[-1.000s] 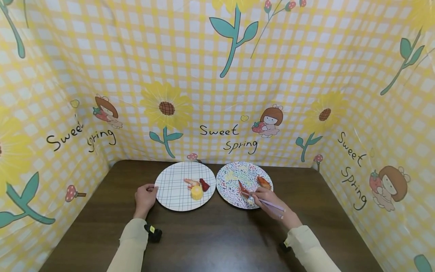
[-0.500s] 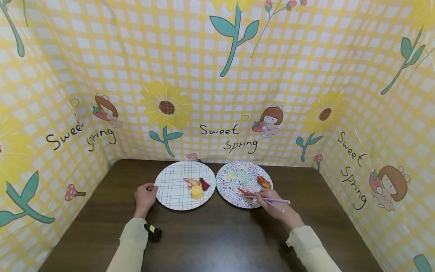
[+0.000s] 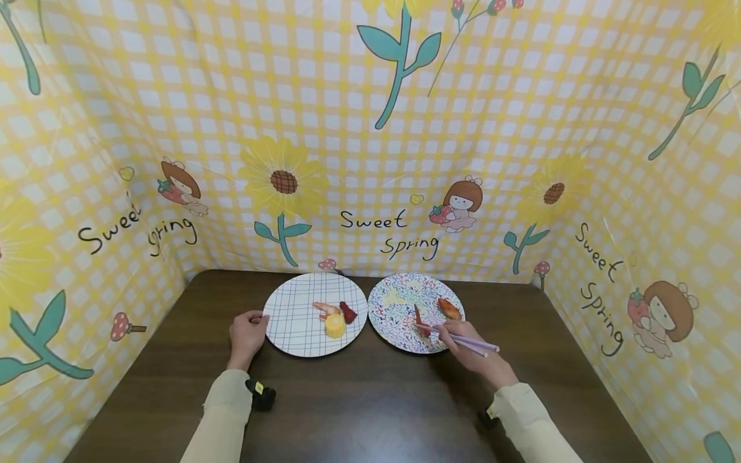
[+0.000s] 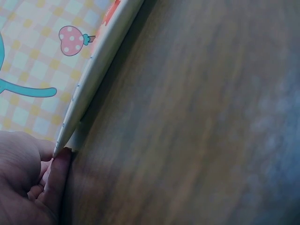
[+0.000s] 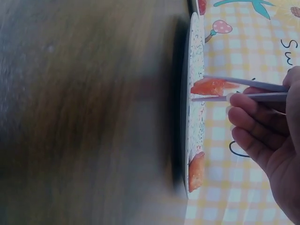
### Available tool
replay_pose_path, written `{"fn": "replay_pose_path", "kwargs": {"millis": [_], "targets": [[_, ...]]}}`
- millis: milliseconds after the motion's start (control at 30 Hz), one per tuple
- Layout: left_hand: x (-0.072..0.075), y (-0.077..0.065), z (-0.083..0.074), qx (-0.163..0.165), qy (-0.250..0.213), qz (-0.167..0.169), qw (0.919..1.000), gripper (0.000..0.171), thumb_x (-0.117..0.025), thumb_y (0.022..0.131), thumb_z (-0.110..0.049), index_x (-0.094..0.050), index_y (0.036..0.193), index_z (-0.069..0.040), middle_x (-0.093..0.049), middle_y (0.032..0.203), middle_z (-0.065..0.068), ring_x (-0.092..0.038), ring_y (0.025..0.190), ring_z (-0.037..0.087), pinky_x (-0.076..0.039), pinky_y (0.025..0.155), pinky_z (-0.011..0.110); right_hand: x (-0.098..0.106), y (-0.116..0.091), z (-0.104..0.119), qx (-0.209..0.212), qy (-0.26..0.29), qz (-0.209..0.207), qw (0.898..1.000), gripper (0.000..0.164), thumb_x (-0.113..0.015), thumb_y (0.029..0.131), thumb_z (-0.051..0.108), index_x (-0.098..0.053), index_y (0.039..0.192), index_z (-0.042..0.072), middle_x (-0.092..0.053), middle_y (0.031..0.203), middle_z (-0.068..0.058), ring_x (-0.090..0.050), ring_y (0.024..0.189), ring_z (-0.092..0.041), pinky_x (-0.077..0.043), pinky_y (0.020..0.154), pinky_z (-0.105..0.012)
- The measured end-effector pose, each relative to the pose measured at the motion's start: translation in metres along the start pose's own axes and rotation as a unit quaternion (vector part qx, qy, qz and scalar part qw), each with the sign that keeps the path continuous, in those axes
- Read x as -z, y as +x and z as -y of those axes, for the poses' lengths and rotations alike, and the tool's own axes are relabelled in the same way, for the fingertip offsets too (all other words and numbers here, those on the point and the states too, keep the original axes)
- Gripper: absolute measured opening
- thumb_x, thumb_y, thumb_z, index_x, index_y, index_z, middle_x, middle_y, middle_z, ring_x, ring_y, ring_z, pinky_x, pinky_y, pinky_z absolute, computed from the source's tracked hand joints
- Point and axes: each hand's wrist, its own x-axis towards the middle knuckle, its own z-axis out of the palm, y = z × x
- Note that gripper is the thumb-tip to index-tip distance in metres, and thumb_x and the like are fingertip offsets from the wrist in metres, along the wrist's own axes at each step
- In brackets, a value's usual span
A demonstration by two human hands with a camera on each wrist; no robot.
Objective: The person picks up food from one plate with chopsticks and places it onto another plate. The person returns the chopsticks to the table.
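Note:
My right hand holds a pair of lilac chopsticks over a plate with multicoloured speckles. Their tips lie on either side of a pointed red-orange food piece; whether they grip it firmly I cannot tell. An orange-brown food piece lies near that plate's right rim. My left hand pinches the left rim of a white plate with blue grid lines, thumb above and a finger beneath in the left wrist view. On this plate are a shrimp, a fluted yellow piece and a dark red piece.
Both plates stand side by side, nearly touching, toward the back of a dark brown wooden table. A yellow checked cloth printed with flowers and lettering hangs behind the table and along both sides.
The chopsticks have shifted slightly right, and the red-orange piece has turned so that its pointed end faces away from me. My left hand stays on the grid plate's rim.

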Motion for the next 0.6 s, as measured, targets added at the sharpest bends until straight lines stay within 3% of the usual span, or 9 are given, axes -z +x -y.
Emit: {"fn": "replay_pose_path", "kwargs": {"millis": [233, 500, 600], "targets": [[0.0, -0.001, -0.002, 0.001, 0.0, 0.004, 1.0, 0.03, -0.064, 0.098, -0.016, -0.071, 0.108, 0.01, -0.071, 0.097, 0.025, -0.065, 0.091, 0.038, -0.047, 0.079, 0.042, 0.003, -0.003, -0.001, 0.004, -0.004, -0.009, 1.0, 0.034, -0.067, 0.093, -0.001, -0.059, 0.061, 0.01, -0.045, 0.063, 0.013, -0.037, 0.057, 0.001, -0.035, 0.05, -0.015], [0.003, -0.002, -0.004, 0.004, -0.004, 0.011, 0.9999, 0.03, -0.063, 0.099, -0.016, -0.07, 0.11, 0.011, -0.07, 0.1, 0.027, -0.066, 0.093, 0.038, -0.047, 0.08, 0.042, 0.014, -0.007, 0.012, -0.089, 0.017, 0.044, 0.995, 0.038, -0.06, 0.099, 0.003, -0.052, 0.065, 0.019, -0.036, 0.059, 0.017, -0.034, 0.054, 0.002, -0.036, 0.051, -0.02], [0.003, -0.002, -0.004, 0.006, -0.002, 0.012, 0.9999, 0.031, -0.062, 0.099, -0.017, -0.07, 0.111, 0.011, -0.07, 0.1, 0.027, -0.066, 0.093, 0.038, -0.047, 0.079, 0.042, 0.015, -0.005, 0.013, -0.081, 0.0, 0.049, 0.996, 0.039, -0.058, 0.101, 0.005, -0.051, 0.064, 0.017, -0.037, 0.06, 0.016, -0.035, 0.055, 0.001, -0.037, 0.053, -0.021]]}}
